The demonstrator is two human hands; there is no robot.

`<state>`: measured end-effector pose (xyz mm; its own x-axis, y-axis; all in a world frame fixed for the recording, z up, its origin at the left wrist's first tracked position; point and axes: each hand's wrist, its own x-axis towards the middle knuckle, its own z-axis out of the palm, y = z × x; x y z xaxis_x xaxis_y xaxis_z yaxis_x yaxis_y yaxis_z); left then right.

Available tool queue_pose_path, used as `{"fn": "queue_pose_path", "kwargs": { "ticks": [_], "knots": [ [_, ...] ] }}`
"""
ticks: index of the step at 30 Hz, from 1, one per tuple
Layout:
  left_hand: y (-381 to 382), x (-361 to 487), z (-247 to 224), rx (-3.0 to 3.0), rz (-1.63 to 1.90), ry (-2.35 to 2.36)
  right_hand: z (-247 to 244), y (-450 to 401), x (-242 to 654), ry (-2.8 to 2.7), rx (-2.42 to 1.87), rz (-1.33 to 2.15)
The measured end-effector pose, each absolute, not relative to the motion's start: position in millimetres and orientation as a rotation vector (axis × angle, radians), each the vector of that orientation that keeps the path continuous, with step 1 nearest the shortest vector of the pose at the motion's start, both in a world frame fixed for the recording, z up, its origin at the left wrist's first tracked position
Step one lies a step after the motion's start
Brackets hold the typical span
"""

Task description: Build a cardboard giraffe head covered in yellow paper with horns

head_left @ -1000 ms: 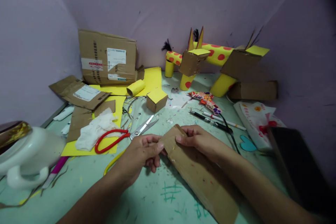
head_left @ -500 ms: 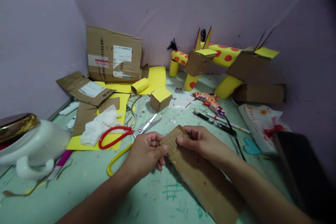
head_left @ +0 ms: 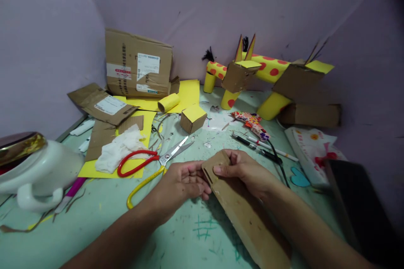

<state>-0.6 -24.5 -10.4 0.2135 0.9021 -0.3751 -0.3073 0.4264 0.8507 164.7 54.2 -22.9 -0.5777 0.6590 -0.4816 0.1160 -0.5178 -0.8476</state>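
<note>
My right hand pinches the far end of a long brown cardboard strip, thumb on top and fingers behind it. The strip slants toward me, its near end cut off by the bottom of the view. Its far end looks folded over, with a slot at the left edge. My left hand is open beside that edge, palm partly turned up, with its fingertips touching the cardboard and its thumb off it. Left of this hand lie scissors with red and yellow handles, blades apart. A small cardboard box with a yellow top stands beyond.
Spotted giraffe-like cardboard figures stand at the back right. A cardboard package leans on the wall above yellow paper. White tissue, a white cup, pens and a dark block-like object surround the hands.
My left thumb has come off the cardboard and the left palm has turned upward. The strip's far end has shifted slightly right and tilted, showing the slot at its edge.
</note>
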Motion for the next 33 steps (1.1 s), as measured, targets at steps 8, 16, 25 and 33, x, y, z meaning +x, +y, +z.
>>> {"fn": "queue_pose_path", "kwargs": {
  "ticks": [8,16,25,33],
  "knots": [
    [-26.0,-0.7,-6.3,0.784,0.921,1.042,-27.1,55.8,165.1,-1.422,-1.194,2.08],
    [-27.8,4.0,-7.3,0.785,0.962,1.099,-25.2,51.3,163.0,-1.397,-1.226,2.055],
    [-29.2,16.1,-3.8,0.837,1.041,1.429,-23.0,45.6,158.3,-1.502,-1.25,1.976],
    [-26.4,15.5,-5.7,0.688,1.055,1.426,-15.5,43.4,157.3,-1.433,-1.197,2.051]
  ]
}}
